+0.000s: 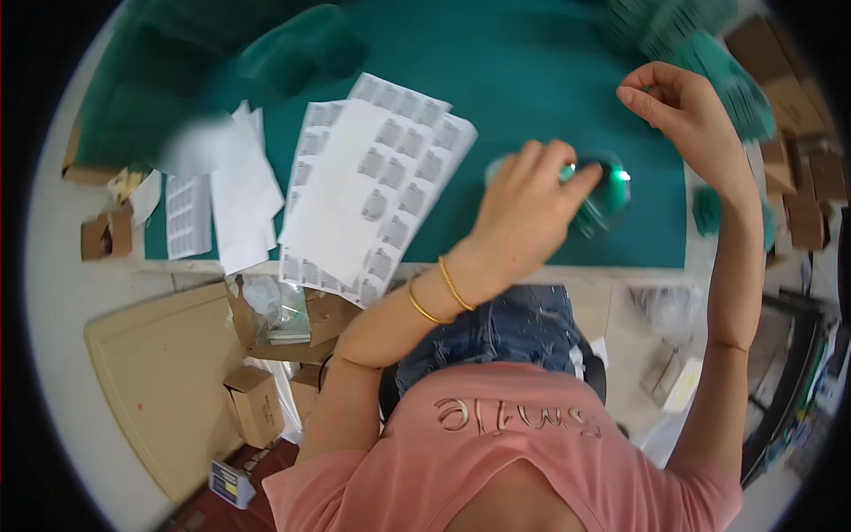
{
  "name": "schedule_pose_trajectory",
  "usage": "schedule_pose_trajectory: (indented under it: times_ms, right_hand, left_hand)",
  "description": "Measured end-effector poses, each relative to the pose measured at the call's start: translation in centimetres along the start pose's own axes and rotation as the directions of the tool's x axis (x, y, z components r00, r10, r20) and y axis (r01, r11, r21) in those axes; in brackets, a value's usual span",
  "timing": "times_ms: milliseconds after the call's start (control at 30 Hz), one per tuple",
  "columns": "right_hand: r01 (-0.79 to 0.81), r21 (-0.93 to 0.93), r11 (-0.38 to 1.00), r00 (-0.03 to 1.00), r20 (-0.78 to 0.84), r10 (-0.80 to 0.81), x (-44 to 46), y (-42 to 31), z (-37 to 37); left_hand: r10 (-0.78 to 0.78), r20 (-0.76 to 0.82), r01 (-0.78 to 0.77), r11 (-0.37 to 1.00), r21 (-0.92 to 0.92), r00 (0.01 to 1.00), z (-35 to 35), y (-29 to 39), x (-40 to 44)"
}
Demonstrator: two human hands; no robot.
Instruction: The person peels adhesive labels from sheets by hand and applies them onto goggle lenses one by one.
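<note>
Surface [523,44] is spreading green beneath the work, its near edge running just in front of the person [514,443]. A pile of printed sheets [409,188] is lying on its left part, slanting away toward the upper right and slightly overhanging the near edge; smaller white papers [238,199] are lying just left of it. The left hand [521,206] is reaching in from the lower left, palm down, with two gold bracelets [454,284] circling its wrist. Its fingers are curling downward and its thumb is lying across the left side of a glossy, see-through object [610,197]; whether they are pinching it or only touching it, I cannot tell. The right hand [684,111] is hanging above and to the right, apart from the object, with thumb and index tips seeming to press together and nothing visible between them.

The object is resting on or just over the right part of the surface, near its front edge. From the left fingers it is lying directly to the right, so the left hand is being the nearer one. Its visible part is showing a rounded outline, stretching slightly from upper right to lower left; blur and the covering hand are hiding any definite long axis or pointing end.
</note>
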State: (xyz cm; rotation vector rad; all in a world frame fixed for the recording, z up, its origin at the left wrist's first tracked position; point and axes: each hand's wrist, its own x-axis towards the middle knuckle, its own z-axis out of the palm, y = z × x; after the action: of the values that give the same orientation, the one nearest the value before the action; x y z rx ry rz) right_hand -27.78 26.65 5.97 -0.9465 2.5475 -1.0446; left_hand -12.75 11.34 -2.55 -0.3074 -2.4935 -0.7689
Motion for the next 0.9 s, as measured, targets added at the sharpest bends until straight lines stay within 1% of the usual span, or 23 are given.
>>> schedule_pose_trajectory:
  times_ms: [33, 100, 133, 167, 233, 300, 367, 400, 467, 533, 567, 633, 667, 700, 767, 800, 867, 900]
  right_hand:
    - [0.103, -0.009, 0.995, 0.992, -0.067, -0.104, 1.7, -1.4, 0.5]
    - [0.344, -0.063, 0.937, 0.935, -0.071, -0.348, 5.7, -5.2, 2.4]
    - [0.452, -0.077, 0.888, 0.887, -0.062, -0.457, 8.0, -7.3, 3.8]
    - [0.511, -0.139, 0.848, 0.853, -0.040, -0.521, 10.4, -9.4, 5.3]
    - [0.682, -0.168, 0.712, 0.721, -0.008, -0.692, 16.9, -11.5, 10.0]
    - [0.735, -0.247, 0.631, 0.665, 0.084, -0.742, 22.3, -13.3, 14.7]
    - [0.752, -0.306, 0.583, 0.630, 0.077, -0.773, 25.8, -14.7, 18.9]
    - [0.760, -0.297, 0.578, 0.623, 0.079, -0.779, 26.9, -15.9, 19.8]
    - [0.654, -0.398, 0.643, 0.744, 0.188, -0.641, 28.2, -17.7, 21.6]
    - [0.593, -0.531, 0.606, 0.802, 0.318, -0.506, 29.0, -19.1, 22.3]
    - [0.598, -0.539, 0.594, 0.796, 0.310, -0.520, 29.4, -19.4, 22.6]
    - [0.645, -0.466, 0.606, 0.759, 0.300, -0.578, 31.6, -19.0, 22.8]
    - [0.630, -0.474, 0.616, 0.772, 0.292, -0.565, 32.3, -18.8, 23.2]
    - [0.628, -0.475, 0.616, 0.774, 0.298, -0.559, 31.7, -19.2, 23.0]
    - [0.536, -0.538, 0.651, 0.844, 0.351, -0.405, 30.4, -21.0, 21.6]
    - [0.568, -0.537, 0.623, 0.822, 0.409, -0.397, 30.7, -21.5, 21.1]
    - [0.633, -0.578, 0.515, 0.771, 0.411, -0.486, 34.0, -21.2, 21.9]
    - [0.634, -0.577, 0.515, 0.771, 0.416, -0.482, 34.0, -21.3, 21.5]
  left_hand:
    - [-0.019, -0.009, 0.019, 1.000, -0.012, 1.000, -0.5, 0.2, -0.1]
    - [-0.021, -0.100, 0.017, 0.999, -0.042, 0.995, -1.3, 0.4, -0.5]
    - [-0.048, -0.105, 0.042, 0.997, -0.063, 0.993, -1.9, 0.7, -0.8]
    - [-0.055, -0.111, 0.047, 0.996, -0.070, 0.992, -2.7, 0.7, -1.1]
    - [-0.081, -0.145, 0.069, 0.994, -0.090, 0.986, -4.3, 0.7, -1.9]
    - [-0.126, -0.158, 0.113, 0.990, -0.089, 0.979, -6.3, 0.3, -3.0]
    - [-0.187, -0.159, 0.171, 0.979, -0.110, 0.969, -8.4, -0.4, -4.5]
    - [-0.224, -0.168, 0.209, 0.973, -0.100, 0.960, -9.6, -0.9, -5.3]
    - [-0.313, -0.174, 0.298, 0.949, -0.108, 0.934, -11.5, -2.2, -6.8]
    - [-0.395, -0.192, 0.389, 0.918, -0.074, 0.898, -12.9, -4.3, -8.4]
    - [-0.425, -0.186, 0.424, 0.904, -0.049, 0.886, -13.5, -5.5, -9.2]
    - [-0.534, -0.205, 0.545, 0.839, -0.007, 0.820, -14.3, -7.4, -9.9]
    - [-0.580, -0.164, 0.586, 0.810, -0.014, 0.798, -14.7, -8.2, -10.1]
    - [-0.583, -0.160, 0.588, 0.809, -0.022, 0.797, -14.5, -8.9, -10.0]
    - [-0.580, -0.160, 0.596, 0.800, 0.075, 0.799, -14.3, -10.1, -9.7]
    - [-0.581, -0.160, 0.596, 0.800, 0.072, 0.798, -14.2, -10.6, -9.4]
    - [-0.595, -0.110, 0.605, 0.774, 0.186, 0.796, -13.9, -11.6, -8.8]
    - [-0.598, -0.108, 0.607, 0.773, 0.182, 0.794, -13.9, -12.2, -8.5]
